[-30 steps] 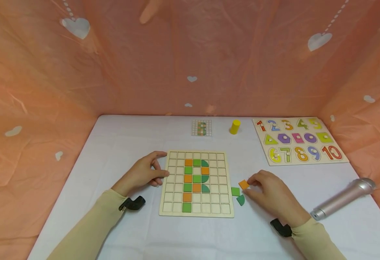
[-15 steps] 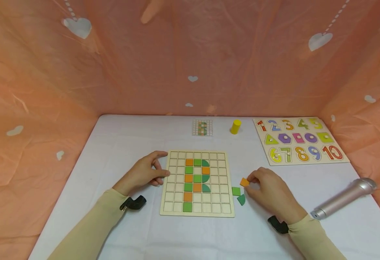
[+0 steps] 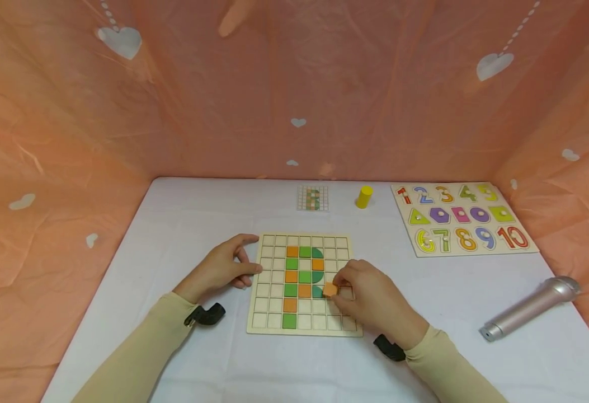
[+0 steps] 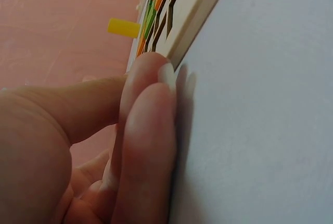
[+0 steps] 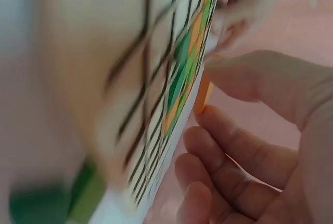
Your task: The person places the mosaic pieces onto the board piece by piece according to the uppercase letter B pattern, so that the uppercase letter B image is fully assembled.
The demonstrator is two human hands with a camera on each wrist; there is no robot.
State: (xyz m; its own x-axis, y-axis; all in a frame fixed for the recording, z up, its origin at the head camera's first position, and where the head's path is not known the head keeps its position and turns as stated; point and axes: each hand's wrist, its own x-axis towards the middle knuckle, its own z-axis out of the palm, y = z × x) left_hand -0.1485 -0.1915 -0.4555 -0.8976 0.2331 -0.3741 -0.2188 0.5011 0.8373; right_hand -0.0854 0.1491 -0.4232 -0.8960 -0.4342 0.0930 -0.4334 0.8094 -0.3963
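Note:
An orange square tile [image 3: 330,289] is pinched between the thumb and fingertips of my right hand [image 3: 375,296], above the right part of the wooden grid board [image 3: 304,331]. The right wrist view also shows that orange tile [image 5: 203,92] at the fingertips. Green and orange squares and dark green quarter-round pieces fill some of the board's cells. At the board's left edge, my left hand [image 3: 220,267] touches the frame with its index finger and thumb. A dark green piece [image 5: 39,203] and a light green piece [image 5: 87,195] lie beside the board, hidden in the head view by my right hand.
Behind the board lie a small pattern card [image 3: 312,198] and a yellow cylinder [image 3: 364,197]. A number and shape puzzle [image 3: 465,218] is at the back right, with a silver microphone [image 3: 531,309] in front of it. Orange cloth [image 3: 324,101] surrounds the table.
My right hand has moved left from beside the board to over it, carrying the orange tile. My left hand has stayed at the board's left edge.

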